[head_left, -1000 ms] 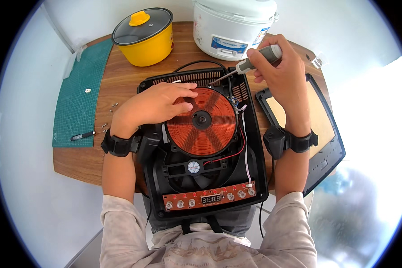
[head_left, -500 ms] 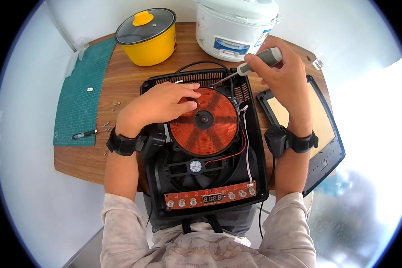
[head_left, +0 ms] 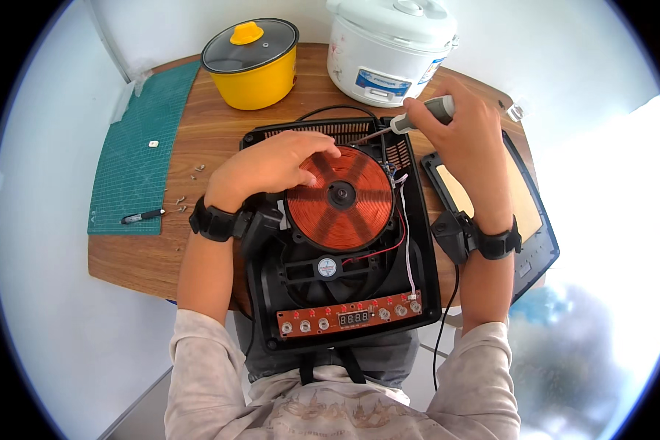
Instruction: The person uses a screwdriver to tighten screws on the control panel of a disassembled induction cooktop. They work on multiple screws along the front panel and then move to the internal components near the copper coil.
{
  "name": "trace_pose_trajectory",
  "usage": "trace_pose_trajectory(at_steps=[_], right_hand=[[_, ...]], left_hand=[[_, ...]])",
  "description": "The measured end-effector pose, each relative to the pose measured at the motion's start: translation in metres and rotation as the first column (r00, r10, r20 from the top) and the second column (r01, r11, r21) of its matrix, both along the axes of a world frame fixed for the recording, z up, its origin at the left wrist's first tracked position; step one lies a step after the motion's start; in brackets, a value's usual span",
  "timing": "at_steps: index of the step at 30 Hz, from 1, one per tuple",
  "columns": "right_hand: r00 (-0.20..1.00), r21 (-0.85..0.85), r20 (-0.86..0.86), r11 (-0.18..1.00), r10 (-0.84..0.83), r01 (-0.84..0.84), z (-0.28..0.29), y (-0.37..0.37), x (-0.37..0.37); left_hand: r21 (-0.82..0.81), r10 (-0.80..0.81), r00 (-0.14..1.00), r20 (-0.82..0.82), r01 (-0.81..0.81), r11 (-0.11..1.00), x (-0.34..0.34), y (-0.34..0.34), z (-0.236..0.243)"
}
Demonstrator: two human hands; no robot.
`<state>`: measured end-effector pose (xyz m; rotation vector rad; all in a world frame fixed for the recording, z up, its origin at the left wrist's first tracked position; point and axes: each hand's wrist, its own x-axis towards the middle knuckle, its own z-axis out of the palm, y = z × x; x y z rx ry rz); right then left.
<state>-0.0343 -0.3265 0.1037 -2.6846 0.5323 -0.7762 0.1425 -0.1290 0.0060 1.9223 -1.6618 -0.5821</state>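
The black housing of an opened induction cooker lies in front of me, its round copper coil and red button circuit board exposed. My right hand is closed around the grey-and-white handle of a screwdriver. The slanting shaft reaches down to the coil's far edge; I cannot make out the screw under its tip. On the upper left of the coil rests my left hand, thumb and fingers apart, with nothing visible in it. A white cable and a red wire run beside the coil.
Behind the housing stand a yellow lidded pot and a white rice cooker. To the right lies the cooker's removed top panel. A green cutting mat with a pen lies left, near several loose screws.
My left fingers have drawn in slightly on the coil. The screwdriver handle sits a little lower, its tip still at the coil's far edge. The whole view has shifted slightly.
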Motion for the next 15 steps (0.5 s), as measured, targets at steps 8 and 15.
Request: trace_pose_trajectory(at_steps=[8, 15], right_hand=[[0.996, -0.109, -0.001, 0.99, 0.091, -0.091, 0.006, 0.007, 0.015], [0.986, -0.154, -0.08, 0.975, 0.147, -0.158, 0.015, 0.013, 0.028]], left_hand=[[-0.002, 0.133, 0.988, 0.084, -0.133, 0.991, 0.004, 0.0, -0.006], [0.252, 0.243, 0.966, -0.093, -0.213, 0.944, 0.016, -0.002, -0.008]])
